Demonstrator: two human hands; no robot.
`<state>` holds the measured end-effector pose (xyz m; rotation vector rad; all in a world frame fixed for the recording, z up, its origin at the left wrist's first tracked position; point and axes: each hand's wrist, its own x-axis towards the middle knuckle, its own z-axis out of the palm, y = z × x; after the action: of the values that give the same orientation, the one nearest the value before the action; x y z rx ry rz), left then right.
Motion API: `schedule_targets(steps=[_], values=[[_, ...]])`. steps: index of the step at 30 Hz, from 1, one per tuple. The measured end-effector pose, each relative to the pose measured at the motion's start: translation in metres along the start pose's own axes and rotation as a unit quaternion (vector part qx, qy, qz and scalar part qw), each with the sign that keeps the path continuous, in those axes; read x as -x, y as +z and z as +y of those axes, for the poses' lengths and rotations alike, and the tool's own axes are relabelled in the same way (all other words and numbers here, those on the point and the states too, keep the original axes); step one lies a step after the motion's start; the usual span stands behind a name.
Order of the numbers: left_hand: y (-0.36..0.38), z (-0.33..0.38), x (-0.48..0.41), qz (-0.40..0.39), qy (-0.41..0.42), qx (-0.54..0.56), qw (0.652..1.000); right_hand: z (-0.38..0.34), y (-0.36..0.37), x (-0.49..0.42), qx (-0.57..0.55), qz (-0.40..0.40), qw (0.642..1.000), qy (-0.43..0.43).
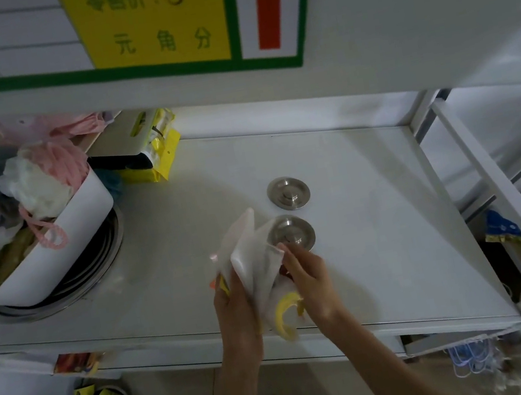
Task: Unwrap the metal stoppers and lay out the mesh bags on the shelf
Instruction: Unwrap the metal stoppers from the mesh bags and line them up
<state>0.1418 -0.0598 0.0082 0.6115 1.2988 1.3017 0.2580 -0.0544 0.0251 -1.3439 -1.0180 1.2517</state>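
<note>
Two round metal stoppers lie on the white shelf [376, 211]: the far stopper [288, 192] sits bare, and the near stopper [291, 233] is partly covered by white mesh bags [250, 255]. My left hand [235, 301] grips the bundle of white mesh bags from below. My right hand [309, 275] pinches an edge of one bag right beside the near stopper. A yellow piece [285, 315] hangs under the bundle between my hands.
A tilted white bin [62, 246] full of pink and white bath puffs stands at the left on stacked metal rings [103, 260]. Yellow packets [160, 159] lie behind it. A large price sign [144, 22] hangs above. A metal rack [501, 189] borders the shelf's right side.
</note>
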Motion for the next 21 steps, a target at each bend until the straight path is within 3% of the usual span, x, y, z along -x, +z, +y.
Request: schedule_targets(steps=[5, 12, 17, 21], values=[[0.004, -0.007, -0.003, 0.03, 0.038, -0.081, 0.996, -0.002, 0.001, 0.002, 0.093, 0.008, 0.996, -0.009], [0.002, -0.017, -0.005, 0.074, 0.09, -0.209, 0.971, 0.014, 0.0, 0.016, 0.049, 0.111, 0.993, 0.0], [-0.011, -0.005, -0.01, 0.14, 0.076, -0.172, 0.972, 0.036, -0.019, 0.012, 0.059, 0.23, 0.971, 0.016], [-0.024, 0.003, -0.021, 0.165, 0.035, -0.126, 0.978, 0.059, -0.036, 0.009, 0.177, 0.216, 0.96, 0.029]])
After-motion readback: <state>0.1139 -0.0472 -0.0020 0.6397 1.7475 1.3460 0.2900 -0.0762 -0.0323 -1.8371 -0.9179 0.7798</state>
